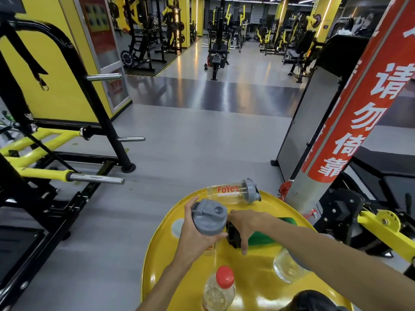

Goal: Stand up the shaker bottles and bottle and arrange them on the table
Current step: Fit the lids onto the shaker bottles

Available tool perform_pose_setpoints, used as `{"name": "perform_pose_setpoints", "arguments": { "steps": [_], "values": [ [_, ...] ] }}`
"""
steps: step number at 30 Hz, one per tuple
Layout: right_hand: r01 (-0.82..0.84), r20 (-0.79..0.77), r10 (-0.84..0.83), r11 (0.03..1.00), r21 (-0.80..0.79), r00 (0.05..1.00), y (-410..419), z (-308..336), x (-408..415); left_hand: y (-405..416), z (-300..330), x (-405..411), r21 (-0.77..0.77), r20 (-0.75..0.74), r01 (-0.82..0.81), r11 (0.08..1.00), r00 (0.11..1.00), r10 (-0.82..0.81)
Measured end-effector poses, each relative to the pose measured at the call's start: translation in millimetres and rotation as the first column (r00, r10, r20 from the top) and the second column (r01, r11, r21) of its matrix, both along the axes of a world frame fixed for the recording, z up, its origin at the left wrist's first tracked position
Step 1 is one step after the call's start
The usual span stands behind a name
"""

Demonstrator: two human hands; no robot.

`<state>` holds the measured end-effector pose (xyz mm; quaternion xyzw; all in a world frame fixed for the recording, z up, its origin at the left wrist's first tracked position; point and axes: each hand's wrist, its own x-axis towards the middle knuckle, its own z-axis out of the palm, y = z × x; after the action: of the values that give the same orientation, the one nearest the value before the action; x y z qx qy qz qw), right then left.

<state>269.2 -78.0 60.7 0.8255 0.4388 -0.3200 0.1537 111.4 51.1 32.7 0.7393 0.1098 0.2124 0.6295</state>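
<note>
From my head camera I look down on a round yellow table (258, 265) in a gym, grey floor all around it.

My left hand (193, 230) is wrapped round a clear shaker (210, 217) just under its grey lid, thumb on the near side, fingers curled round the far side. The shaker stands upright at the table's left part; I see mostly the lid from above, and a bit of red print below my palm. Whether its base touches the table I cannot tell.

My right hand (247, 223) lies just beside it, over a green shaker (267, 234) that is on its side in the middle of the table. My fingers are bent down over its black lid (233, 236), one finger reaching to the tabletop, closed loosely on the lid end.

At the far edge a second clear shaker, the FoYes one (231, 191), lies on its side, grey lid pointing right, well apart from my hands.

Near me a bottle (220, 290) with a red cap stands upright at the near edge. To its right, under my right forearm, a clear vessel (289, 268) rests on the table; I cannot tell how it sits. A dark thing (314, 299) shows at the bottom edge.

Right of the table rises a grey post with a red banner (350, 108). To the left stands a black and yellow rack (67, 142).
</note>
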Motion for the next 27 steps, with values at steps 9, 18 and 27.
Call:
{"name": "perform_pose_setpoints", "arguments": {
  "steps": [9, 18, 27],
  "values": [
    [0.074, -0.087, -0.055, 0.968, 0.241, 0.995, -17, 12, 13, 8, 1, -9, 0.004, -0.026, 0.094, 0.996, 0.995, -0.094],
    [0.324, -0.214, -0.243, 0.706, 0.630, 0.946, -74, 84, 48, 47, 26, 20, -0.211, -0.044, -0.039, 0.977, 0.999, 0.030],
    [0.435, -0.268, -0.352, 0.587, 0.683, 0.897, -135, 85, 58, 63, 67, 93, 0.027, -0.139, 0.140, 0.990, 0.981, -0.134]
  ]
}}
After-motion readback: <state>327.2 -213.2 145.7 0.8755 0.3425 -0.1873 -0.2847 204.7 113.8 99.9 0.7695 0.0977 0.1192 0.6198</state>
